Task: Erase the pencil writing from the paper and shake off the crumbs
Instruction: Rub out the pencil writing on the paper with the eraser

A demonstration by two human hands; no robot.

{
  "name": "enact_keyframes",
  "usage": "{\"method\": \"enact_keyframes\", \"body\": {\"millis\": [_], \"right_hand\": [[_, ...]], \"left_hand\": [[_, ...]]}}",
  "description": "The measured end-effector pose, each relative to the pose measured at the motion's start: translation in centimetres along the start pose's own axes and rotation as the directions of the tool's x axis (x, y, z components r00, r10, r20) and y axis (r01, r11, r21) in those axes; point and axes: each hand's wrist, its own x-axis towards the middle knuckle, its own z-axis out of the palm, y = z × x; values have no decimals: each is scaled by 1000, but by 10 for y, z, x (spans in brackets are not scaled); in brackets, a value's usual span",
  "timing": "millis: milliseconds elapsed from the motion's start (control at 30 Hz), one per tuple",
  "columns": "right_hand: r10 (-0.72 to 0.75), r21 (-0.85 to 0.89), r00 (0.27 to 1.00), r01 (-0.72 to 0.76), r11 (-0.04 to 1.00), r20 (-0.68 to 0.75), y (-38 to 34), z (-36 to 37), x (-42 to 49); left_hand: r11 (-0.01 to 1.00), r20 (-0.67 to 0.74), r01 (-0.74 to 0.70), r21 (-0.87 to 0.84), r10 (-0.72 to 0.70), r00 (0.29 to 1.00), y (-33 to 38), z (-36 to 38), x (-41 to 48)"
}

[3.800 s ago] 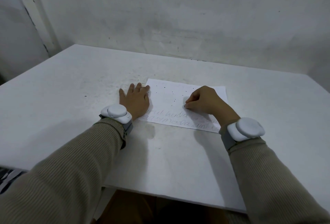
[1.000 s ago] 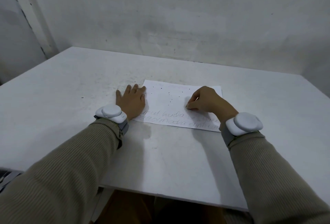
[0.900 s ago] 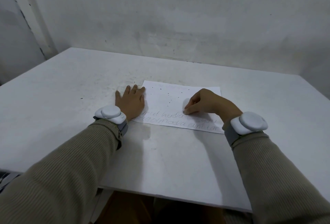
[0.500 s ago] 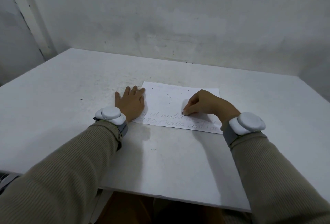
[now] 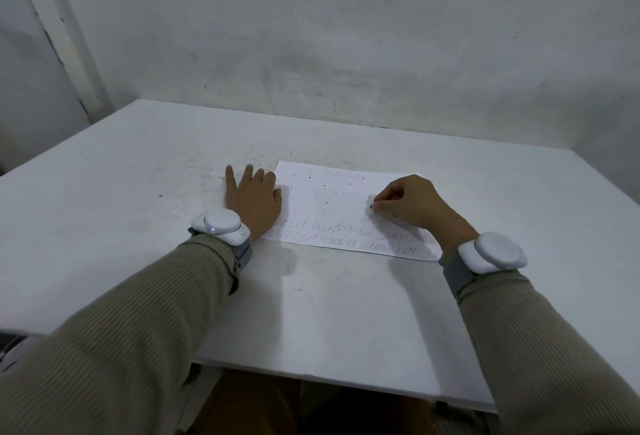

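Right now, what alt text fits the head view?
A right hand pinches a small eraser against a sheet of paper with pencil writing, while the left hand presses flat on the paper's left edge. Dark crumbs dot the sheet.

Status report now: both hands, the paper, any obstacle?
Left hand flat, pinning paper edge. Right hand pinched at sheet, eraser hidden. Two written lines remain; crumbs on top. Nothing obstructing.

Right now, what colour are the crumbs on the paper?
Dark, nearly black specks scattered over the white paper, seen in the head view.
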Motion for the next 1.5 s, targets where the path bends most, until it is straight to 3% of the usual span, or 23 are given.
{"method": "enact_keyframes", "body": {"millis": [367, 633, 833, 1133, 1333, 1500], "right_hand": [[16, 149, 1000, -15, 989, -5, -4, 10, -7], [34, 176, 999, -30, 984, -21, 0, 7, -9], [24, 172, 999, -20, 985, -23, -2, 9, -10], [3, 109, 999, 2, 994, -48, -12, 21, -5], [21, -3, 993, -22, 1000, -115, -5, 23, 4], [-30, 3, 995, 31, 1000, -98, -4, 18, 7]], "left_hand": [[991, -72, 131, 40, -128, 989, 3, -15, 1], [989, 29, -50, 138, 47, 998, 40, -36, 8], [992, 100, -104, 67, 97, 990, 60, -46, 10], [990, 193, -36, -136, 62, 979, 74, -34, -8], [984, 98, 12, -179, 5, 995, 79, -8, -16], [980, 181, 21, -196, 15, 983, 78, -2, -16]]}}
